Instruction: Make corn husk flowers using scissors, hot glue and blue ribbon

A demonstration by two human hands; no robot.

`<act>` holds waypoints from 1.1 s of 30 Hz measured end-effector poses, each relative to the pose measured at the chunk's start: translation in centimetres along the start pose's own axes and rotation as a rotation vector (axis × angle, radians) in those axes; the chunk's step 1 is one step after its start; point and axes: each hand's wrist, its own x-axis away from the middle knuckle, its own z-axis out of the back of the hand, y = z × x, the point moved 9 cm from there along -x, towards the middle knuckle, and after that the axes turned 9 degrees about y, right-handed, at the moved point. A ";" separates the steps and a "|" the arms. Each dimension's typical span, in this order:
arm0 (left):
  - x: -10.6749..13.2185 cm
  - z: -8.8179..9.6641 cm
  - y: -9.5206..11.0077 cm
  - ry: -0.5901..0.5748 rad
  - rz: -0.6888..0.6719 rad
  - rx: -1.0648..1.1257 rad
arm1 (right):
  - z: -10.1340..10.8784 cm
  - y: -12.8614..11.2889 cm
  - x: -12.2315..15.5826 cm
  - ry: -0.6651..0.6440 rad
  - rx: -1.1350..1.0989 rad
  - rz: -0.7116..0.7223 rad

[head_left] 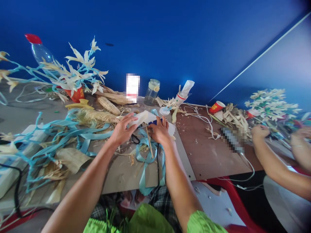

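Note:
My left hand (122,129) rests on the table with its fingers curled over a pale piece of corn husk (142,117). My right hand (159,131) is closed on a dark blue tool (154,122) whose black cord (158,161) runs down off the table edge. A thin wooden stick (149,142) and loops of light blue ribbon (145,155) lie between and just below the two hands. Black-handled scissors (135,139) lie under my left hand.
Blue ribbon tangles (60,136), husks and corn cobs (108,105) cover the left of the table. A glass jar (152,91), paper cups (217,106) and husk flowers (80,69) stand at the back. Another person's arms (274,161) work at the right by a brown board (206,149).

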 end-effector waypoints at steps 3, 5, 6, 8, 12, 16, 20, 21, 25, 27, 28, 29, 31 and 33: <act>0.2 -0.8 0.0 -0.051 -0.022 0.004 | -0.2 -0.1 -0.2 0.007 -0.002 0.007; 0.3 -1.0 0.2 -0.059 -0.049 -0.007 | -0.2 -0.2 -0.3 0.019 -0.001 0.012; 0.4 -1.1 0.3 -0.060 -0.059 -0.010 | -0.2 -0.3 -0.4 0.029 -0.001 0.016; 0.4 -1.0 0.4 -0.050 -0.060 -0.011 | 0.2 -0.5 -0.5 0.064 -0.008 0.033; 0.3 -0.2 1.0 0.003 -0.055 -0.012 | 1.4 -0.3 -0.9 0.167 -0.092 0.011; 0.2 0.5 1.5 0.040 -0.044 0.001 | 1.9 0.6 -1.1 0.205 -0.211 -0.048; 0.2 0.7 1.6 0.046 -0.020 0.006 | 2.7 0.6 -1.2 0.278 -0.284 -0.030; 0.2 0.7 1.7 0.047 -0.020 0.005 | 2.9 0.5 -1.2 0.289 -0.304 -0.020; 0.3 0.6 1.8 0.041 -0.021 -0.010 | 3.3 -0.3 -1.2 0.270 -0.439 0.033; 0.3 0.5 1.7 0.034 -0.015 -0.012 | 3.6 -0.6 -1.1 0.269 -0.502 0.053; 0.3 0.3 1.6 0.030 -0.019 -0.010 | 3.8 -0.7 -1.0 0.280 -0.525 0.056; 0.3 0.3 1.5 0.036 -0.032 -0.014 | 4.1 -0.7 -0.9 0.298 -0.546 0.056; 0.2 0.6 1.5 0.094 -0.077 -0.062 | 4.8 -0.7 -0.6 0.350 -0.589 0.051; 0.2 1.5 1.6 0.206 -0.124 -0.166 | 5.7 -0.8 -0.2 0.416 -0.639 0.051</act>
